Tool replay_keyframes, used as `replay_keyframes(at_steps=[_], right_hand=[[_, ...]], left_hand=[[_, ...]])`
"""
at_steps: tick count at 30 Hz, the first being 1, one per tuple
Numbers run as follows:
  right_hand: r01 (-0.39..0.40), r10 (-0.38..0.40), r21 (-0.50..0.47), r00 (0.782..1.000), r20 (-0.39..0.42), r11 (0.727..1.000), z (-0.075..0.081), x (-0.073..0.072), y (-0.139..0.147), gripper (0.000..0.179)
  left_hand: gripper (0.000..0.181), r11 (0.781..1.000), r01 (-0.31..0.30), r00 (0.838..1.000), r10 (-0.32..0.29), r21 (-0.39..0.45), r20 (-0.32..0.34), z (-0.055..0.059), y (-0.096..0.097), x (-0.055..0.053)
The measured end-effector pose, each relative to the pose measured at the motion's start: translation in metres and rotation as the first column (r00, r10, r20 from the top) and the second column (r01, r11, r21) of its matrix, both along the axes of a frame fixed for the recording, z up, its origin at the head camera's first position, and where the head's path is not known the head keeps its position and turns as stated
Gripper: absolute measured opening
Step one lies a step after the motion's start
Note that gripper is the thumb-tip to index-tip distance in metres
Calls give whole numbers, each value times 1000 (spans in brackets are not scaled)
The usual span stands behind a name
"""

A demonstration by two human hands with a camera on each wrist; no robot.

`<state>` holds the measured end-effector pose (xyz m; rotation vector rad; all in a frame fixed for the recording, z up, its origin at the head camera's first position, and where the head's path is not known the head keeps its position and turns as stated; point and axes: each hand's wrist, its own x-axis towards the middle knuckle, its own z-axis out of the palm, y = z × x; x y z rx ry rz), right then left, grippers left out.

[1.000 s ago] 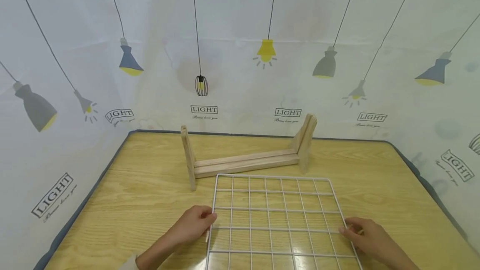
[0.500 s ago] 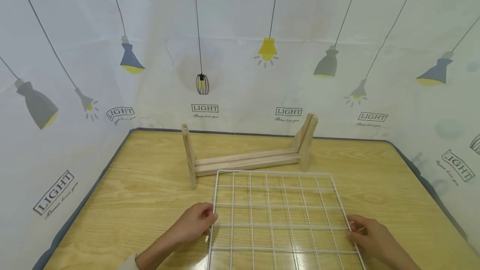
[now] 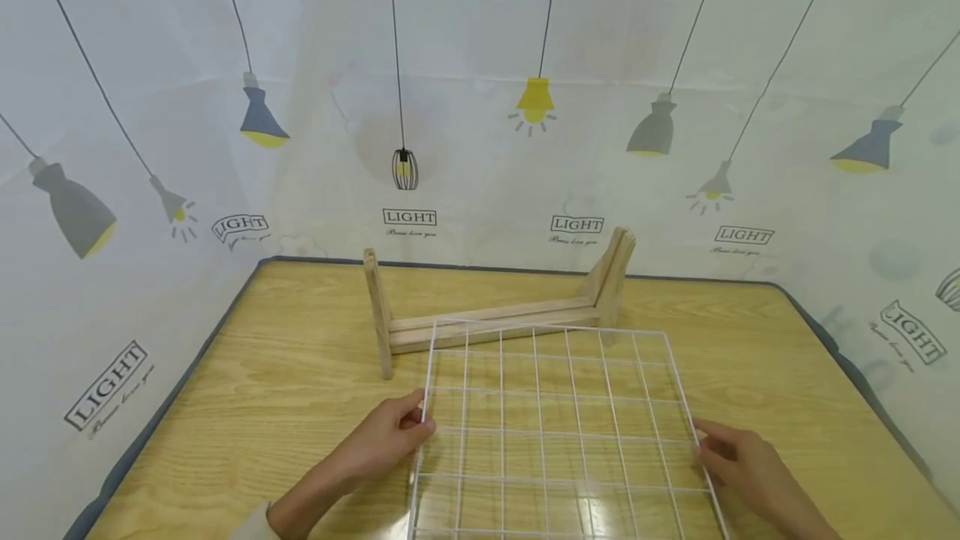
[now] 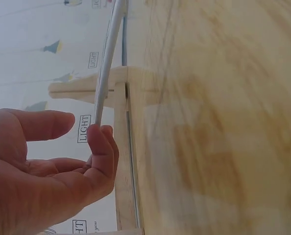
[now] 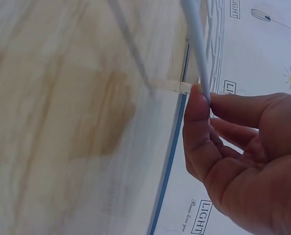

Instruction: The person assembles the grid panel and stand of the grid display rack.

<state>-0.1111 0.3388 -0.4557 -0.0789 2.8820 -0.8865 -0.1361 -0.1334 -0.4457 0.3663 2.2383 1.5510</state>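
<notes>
Hands grip a white wire grid panel [image 3: 541, 437] from opposite sides over a wood-grain tabletop [image 3: 262, 390], the panel spanning the space between them at the near edge of the head view. The left hand [image 3: 378, 440] holds the left border wire, its fingers curled against the wire; in the left wrist view the thumb stands a little apart from it. The right hand [image 3: 750, 465] pinches the right border wire between thumb and forefinger, the remaining fingers bent beneath. Both wrist views show the held wires raised off the tabletop.

Beyond the panel, a pale wooden stand [image 3: 495, 317] rests on the tabletop, set slightly askew, a long crossbar joining its left post [image 3: 378, 315] and its wider right post [image 3: 615, 277]. The panel's far edge crosses in front of the crossbar as seen from the head; whether the two touch cannot be told.

A light sleeve [image 3: 257, 526] shows at the left forearm. White sheeting [image 3: 480, 23] encloses the table on three sides, printed with hanging lamps, among them a yellow one [image 3: 535, 98] near the center, and boxed "LIGHT" lettering [image 3: 409, 217]. A dark blue border [image 3: 465, 266] trims the tabletop's edges.
</notes>
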Motion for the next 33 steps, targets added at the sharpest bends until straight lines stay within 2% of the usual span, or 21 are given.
replay_keyframes(at_steps=[3,5,8,12,17,23,29,33], right_hand=[[27,-29,-53,999,-33,998,0,0,-3,46],[46,-51,-69,996,-76,997,-1,-1,-7,45],[54,-68,-98,987,-145,994,-1,-4,-12,43],[61,-80,-111,980,-181,992,1,-7,-15,41],[73,-96,-120,976,-197,990,8,-13,-18,42],[63,-114,-194,959,-260,979,14,-21,-25,40],[76,-156,-265,942,-296,961,23,-30,-32,39],[86,-184,-302,932,-314,950,29,-34,-35,38]], left_hand=[[68,1000,-2,1000,2,-4,-14,1,0,-1],[60,1000,-17,999,17,-6,-37,1,-1,-3],[56,998,-45,999,46,35,-27,2,-2,-5],[61,993,-69,998,70,91,-1,3,-3,-8],[65,987,-58,998,57,149,14,7,-7,-12],[72,959,-63,998,57,275,28,15,-10,-19],[66,922,-58,998,60,383,6,25,-8,-26],[60,891,-78,996,86,448,2,32,-5,-29]])
